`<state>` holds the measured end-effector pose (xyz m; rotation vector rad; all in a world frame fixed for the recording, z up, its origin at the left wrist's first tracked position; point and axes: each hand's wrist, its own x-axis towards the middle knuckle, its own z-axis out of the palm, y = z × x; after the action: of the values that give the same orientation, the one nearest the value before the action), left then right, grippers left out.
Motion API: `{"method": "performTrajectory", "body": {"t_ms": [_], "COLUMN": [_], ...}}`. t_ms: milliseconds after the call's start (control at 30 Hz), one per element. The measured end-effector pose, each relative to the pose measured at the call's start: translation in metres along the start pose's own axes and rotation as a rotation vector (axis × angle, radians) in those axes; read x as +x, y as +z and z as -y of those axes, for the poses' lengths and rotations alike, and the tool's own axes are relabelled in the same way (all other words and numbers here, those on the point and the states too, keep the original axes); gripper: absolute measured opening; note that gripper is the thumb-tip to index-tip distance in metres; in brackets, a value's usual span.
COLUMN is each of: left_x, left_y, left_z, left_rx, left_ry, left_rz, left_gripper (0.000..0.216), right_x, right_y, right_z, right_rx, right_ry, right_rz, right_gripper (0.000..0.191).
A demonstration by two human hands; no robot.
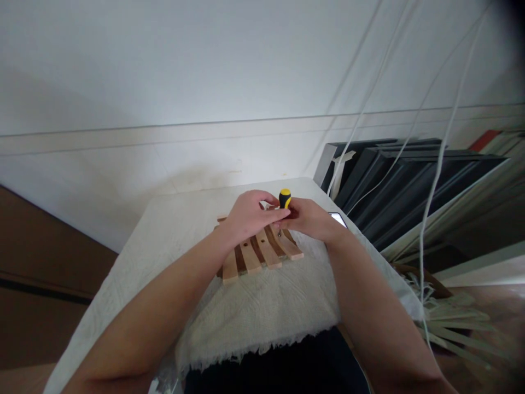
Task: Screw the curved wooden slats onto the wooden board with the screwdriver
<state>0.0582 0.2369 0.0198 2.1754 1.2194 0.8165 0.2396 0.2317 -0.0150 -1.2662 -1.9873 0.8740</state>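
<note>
A stubby screwdriver (284,198) with a yellow and black handle stands upright over a slatted wooden piece (250,258). From the left, my left hand (252,210) has its thumb and fingers closed about the handle. My right hand (308,217) is curled against the handle's other side, its fingertips low near the wood and partly hidden. Light curved slats alternate with darker gaps, and several round holes show in them. A small metal screw or tip (279,233) shows at the right-hand slats below my fingers.
A pale frayed cloth (270,306) covers the table against a white wall. Beyond my right wrist lies a phone (338,219) with a lit screen. Dark flat panels (394,175) lean at the right, and white cables (438,164) hang before them.
</note>
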Motion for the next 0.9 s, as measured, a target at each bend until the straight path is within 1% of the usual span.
{"method": "performTrajectory", "body": {"t_ms": [67,100,167,233,267,333,400,433,533,667,733,800,867,900], "left_x": [-0.0003,0.0000,0.0009,0.0016,0.0017,0.0011,0.0000,-0.0005,-0.0018,-0.0015,-0.0002,0.0016,0.0031,0.0035], "left_y": [0.0006,0.0007,0.0006,0.0004,0.0003,0.0006,0.0012,0.0016,0.0040,0.0072,0.0066,0.0042,0.0014,0.0003], "left_z": [-0.0007,-0.0004,0.0008,0.0018,0.0019,0.0013,0.0004,0.0001,0.0000,0.0008,0.0017,0.0036,0.0062,0.0074], "left_rx": [-0.008,0.000,0.029,0.054,0.058,0.039,0.008,-0.002,0.014,0.078,0.061,0.020,-0.036,-0.069], "left_ry": [-0.019,0.003,0.052,0.052,0.035,0.005,0.011,0.019,0.026,0.063,0.101,0.124,0.123,0.113], "left_rz": [-0.023,-0.032,-0.038,-0.035,-0.038,-0.052,-0.052,-0.043,-0.035,-0.088,-0.048,0.031,0.109,0.132], "left_gripper": [0.024,0.023,0.020,0.020,0.020,0.022,0.022,0.021,0.020,0.023,0.019,0.018,0.020,0.020], "right_x": [0.0005,0.0006,0.0005,0.0003,0.0002,0.0001,-0.0001,-0.0003,-0.0016,-0.0039,-0.0044,-0.0044,-0.0039,-0.0037], "right_y": [0.0007,0.0006,-0.0005,-0.0019,-0.0025,-0.0030,-0.0028,-0.0026,-0.0017,-0.0024,-0.0035,-0.0046,-0.0053,-0.0053], "right_z": [-0.0010,-0.0013,-0.0018,-0.0018,-0.0017,-0.0012,-0.0005,0.0000,0.0014,0.0025,0.0024,0.0018,0.0008,0.0003], "right_rx": [-0.047,-0.037,0.047,0.142,0.153,0.074,-0.039,-0.073,-0.076,-0.074,-0.047,0.019,0.061,0.053], "right_ry": [0.002,-0.005,-0.032,-0.060,-0.061,-0.036,-0.006,-0.001,-0.023,-0.083,-0.074,-0.061,-0.063,-0.061], "right_rz": [-0.033,-0.017,0.055,0.119,0.120,0.047,-0.032,-0.050,-0.048,-0.035,-0.001,0.072,0.126,0.125], "right_gripper": [0.032,0.032,0.029,0.025,0.024,0.025,0.028,0.029,0.028,0.022,0.020,0.018,0.019,0.020]}}
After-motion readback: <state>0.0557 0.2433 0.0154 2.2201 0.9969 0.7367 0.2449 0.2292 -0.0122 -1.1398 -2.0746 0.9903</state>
